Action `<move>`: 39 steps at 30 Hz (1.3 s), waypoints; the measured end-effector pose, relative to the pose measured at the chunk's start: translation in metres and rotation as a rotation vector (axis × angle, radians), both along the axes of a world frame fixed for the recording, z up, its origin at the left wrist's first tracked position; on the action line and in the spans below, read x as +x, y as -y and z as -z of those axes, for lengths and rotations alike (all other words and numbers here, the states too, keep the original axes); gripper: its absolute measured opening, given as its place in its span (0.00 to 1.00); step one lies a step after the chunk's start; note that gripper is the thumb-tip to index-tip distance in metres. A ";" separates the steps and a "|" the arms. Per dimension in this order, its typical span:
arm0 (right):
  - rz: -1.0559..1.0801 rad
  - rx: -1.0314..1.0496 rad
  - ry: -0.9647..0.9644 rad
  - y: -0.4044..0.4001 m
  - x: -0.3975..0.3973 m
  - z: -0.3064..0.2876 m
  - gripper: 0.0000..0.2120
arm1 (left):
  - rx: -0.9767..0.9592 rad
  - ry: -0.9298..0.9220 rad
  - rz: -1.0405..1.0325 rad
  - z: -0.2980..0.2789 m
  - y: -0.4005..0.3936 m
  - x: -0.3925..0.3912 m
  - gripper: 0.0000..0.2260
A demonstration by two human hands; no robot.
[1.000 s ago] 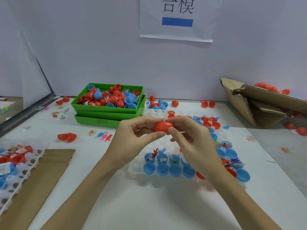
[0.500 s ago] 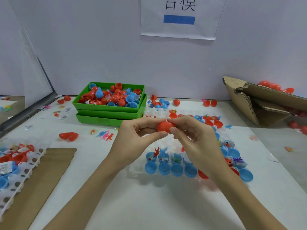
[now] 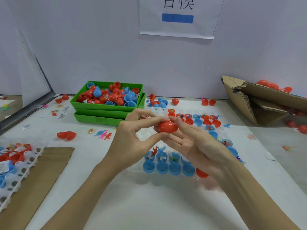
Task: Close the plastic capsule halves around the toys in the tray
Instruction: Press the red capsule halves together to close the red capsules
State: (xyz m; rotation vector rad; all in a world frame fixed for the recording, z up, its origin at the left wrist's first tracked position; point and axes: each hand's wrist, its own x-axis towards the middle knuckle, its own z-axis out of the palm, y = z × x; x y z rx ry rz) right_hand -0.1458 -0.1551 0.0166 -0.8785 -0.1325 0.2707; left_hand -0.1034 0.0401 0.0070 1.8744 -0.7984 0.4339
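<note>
Red capsule (image 3: 167,127) (closed) between hands

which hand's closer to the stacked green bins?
Left. The left hand pinches the red capsule just in front of the green bins. The right hand, fingers straight under the capsule, lies farther to the right, over the tray.

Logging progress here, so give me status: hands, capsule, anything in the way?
Left hand pinching red capsule, halves together. Right hand open, fingers straight against the capsule. Blue halves waiting open in the tray. Nothing in the way.
</note>
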 end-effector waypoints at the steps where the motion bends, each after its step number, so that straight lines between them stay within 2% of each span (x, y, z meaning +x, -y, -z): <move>1: -0.034 0.003 -0.006 0.000 0.000 0.000 0.17 | 0.012 0.010 -0.007 0.000 0.000 0.000 0.17; 4: -0.106 0.069 -0.066 -0.002 0.000 0.000 0.19 | 0.043 0.032 -0.031 -0.002 0.000 -0.002 0.17; 10: -0.089 0.200 -0.143 -0.008 -0.001 0.002 0.24 | 0.021 0.052 -0.041 -0.004 0.002 -0.004 0.18; 17: -0.064 0.183 -0.144 -0.005 -0.001 0.000 0.18 | 0.024 0.176 -0.016 -0.001 0.006 -0.003 0.19; 21: -0.055 0.200 -0.160 -0.006 -0.001 0.001 0.17 | 0.028 0.183 0.010 0.000 0.008 -0.003 0.19; 26: -0.041 0.260 -0.186 -0.011 -0.002 0.002 0.23 | 0.003 0.161 0.021 0.001 0.009 -0.005 0.22; 29: -0.050 0.313 -0.199 -0.015 -0.003 0.004 0.27 | -0.078 0.165 -0.028 0.006 0.017 -0.009 0.20; 36: -0.047 0.402 -0.187 -0.023 -0.004 0.003 0.28 | -0.127 0.211 -0.041 0.007 0.023 -0.014 0.19; 39: -0.057 0.391 -0.166 -0.023 -0.005 0.001 0.24 | -0.104 0.253 -0.050 0.008 0.023 -0.014 0.17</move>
